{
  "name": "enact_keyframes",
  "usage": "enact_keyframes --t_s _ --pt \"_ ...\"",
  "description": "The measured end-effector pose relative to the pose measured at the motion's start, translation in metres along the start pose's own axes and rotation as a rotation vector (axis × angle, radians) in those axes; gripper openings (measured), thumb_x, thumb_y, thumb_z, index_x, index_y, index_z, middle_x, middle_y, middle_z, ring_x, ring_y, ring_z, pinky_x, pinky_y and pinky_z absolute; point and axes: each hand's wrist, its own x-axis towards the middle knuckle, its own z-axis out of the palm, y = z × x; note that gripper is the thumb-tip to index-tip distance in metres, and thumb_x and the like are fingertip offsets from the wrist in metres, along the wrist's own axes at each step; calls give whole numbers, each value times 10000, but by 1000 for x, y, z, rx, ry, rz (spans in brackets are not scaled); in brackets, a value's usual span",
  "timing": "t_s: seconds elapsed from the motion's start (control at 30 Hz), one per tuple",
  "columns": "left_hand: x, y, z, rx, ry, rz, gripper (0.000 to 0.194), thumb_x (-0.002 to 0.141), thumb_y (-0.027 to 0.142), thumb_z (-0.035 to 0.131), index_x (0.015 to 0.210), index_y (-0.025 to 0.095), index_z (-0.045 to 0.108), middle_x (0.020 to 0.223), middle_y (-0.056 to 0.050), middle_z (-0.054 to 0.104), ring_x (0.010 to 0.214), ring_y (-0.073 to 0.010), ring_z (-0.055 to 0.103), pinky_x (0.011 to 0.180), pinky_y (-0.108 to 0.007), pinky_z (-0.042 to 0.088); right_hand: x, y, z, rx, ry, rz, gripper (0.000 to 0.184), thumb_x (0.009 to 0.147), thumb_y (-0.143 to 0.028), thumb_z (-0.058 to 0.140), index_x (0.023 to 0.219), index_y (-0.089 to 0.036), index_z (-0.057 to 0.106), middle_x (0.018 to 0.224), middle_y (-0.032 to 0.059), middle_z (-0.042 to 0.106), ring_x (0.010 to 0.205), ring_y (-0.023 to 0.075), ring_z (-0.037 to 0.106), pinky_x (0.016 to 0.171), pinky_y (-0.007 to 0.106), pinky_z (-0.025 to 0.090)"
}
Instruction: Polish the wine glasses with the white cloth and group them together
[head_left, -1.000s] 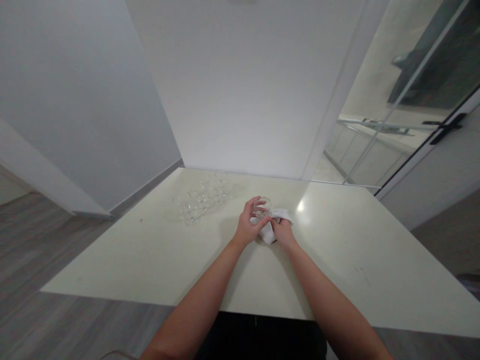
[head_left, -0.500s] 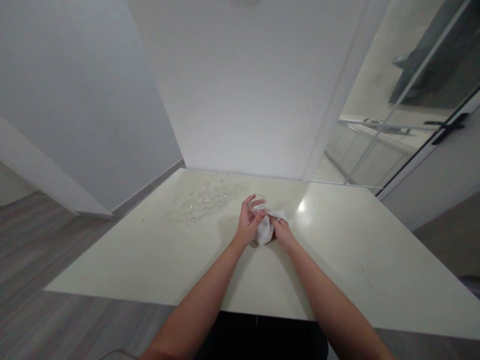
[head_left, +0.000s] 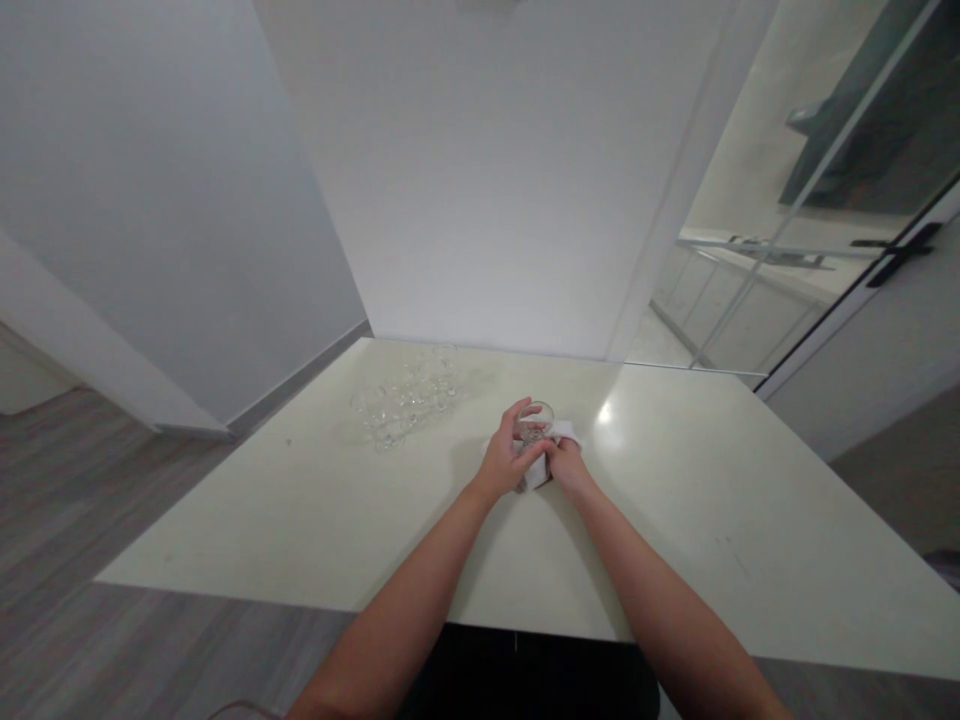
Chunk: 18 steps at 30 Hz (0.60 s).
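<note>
Near the middle of the table, my left hand (head_left: 508,455) is closed around a clear drinking glass (head_left: 535,420), its round rim tipped up toward me. My right hand (head_left: 567,464) grips a white cloth (head_left: 566,431) just to the right. The cloth bunches under both hands, and part of it hangs below the glass. Right-hand fingertips meet the glass's lower part, which the fingers and the cloth partly hide. Off to the left, several clear glasses (head_left: 409,400) stand in a cluster on the tabletop.
The pale, glossy table (head_left: 300,520) reaches back to a white wall panel (head_left: 487,200). At the right is a glass-paned door with a black handle (head_left: 904,255). Grey wood-look floor (head_left: 45,520) shows on the left.
My left hand and the glass have shifted slightly right and toward me, closer to my right hand. The glass's rim now faces me more. The cluster of glasses stays put.
</note>
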Motion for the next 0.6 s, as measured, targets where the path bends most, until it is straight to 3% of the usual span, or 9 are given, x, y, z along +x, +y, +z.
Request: enact_keyframes --t_s 0.2,0.6 --pt "3 2 -1 46 17 -74 682 800 349 667 1368 235 306 1196 -126 574 951 -180 633 844 -330 479 -2 -8 0 -75 15 -32 296 764 -380 530 951 -174 631 979 99 699 941 250 633 874 398 485" --pt "9 -2 -5 -81 276 -90 636 788 389 669 1320 257 347 1127 -91 575 889 -155 625 743 -284 506 -5 -22 -4 -251 143 -61 317 794 -387 491 944 -165 660 987 94 694 959 245 609 921 377 437"
